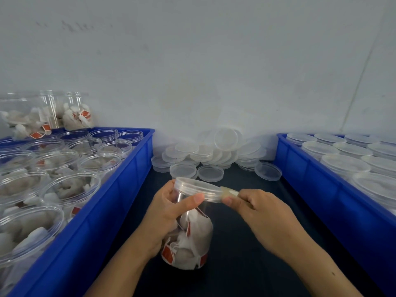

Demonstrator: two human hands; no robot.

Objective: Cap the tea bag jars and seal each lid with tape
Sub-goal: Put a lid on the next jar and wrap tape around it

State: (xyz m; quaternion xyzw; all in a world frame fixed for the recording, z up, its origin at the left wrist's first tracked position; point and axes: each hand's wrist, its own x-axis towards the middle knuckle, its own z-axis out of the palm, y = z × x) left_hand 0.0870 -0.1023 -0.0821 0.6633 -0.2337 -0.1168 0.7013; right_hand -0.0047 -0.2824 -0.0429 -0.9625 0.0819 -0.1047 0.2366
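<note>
The blue plastic crate of open jars (137, 168) at the left of the frame is cut off by the left and bottom edges; the blue plastic crate of capped jars (321, 179) at the right is cut off by the right edge; both your forearms leave the frame at the bottom. The heap of loose clear plastic lids (214, 155) at the centre, against the wall, is hard to count, because the lids overlap and blur together.

The clear plastic jar of white tea bags with red tags (192, 239) stands at the lower centre of the frame, on the dark table surface (246, 264) between the two crates; its clear round lid (198, 189) sits on top. Your left hand (165, 217) is curled around the upper left part of the jar, with the thumb lying across the front under the lid. Your right hand (263, 213) is just right of the lid and pinches a yellowish strip of tape (230, 192), which reaches to the right edge of the lid; whether the tape already sticks there, you cannot tell.
</note>
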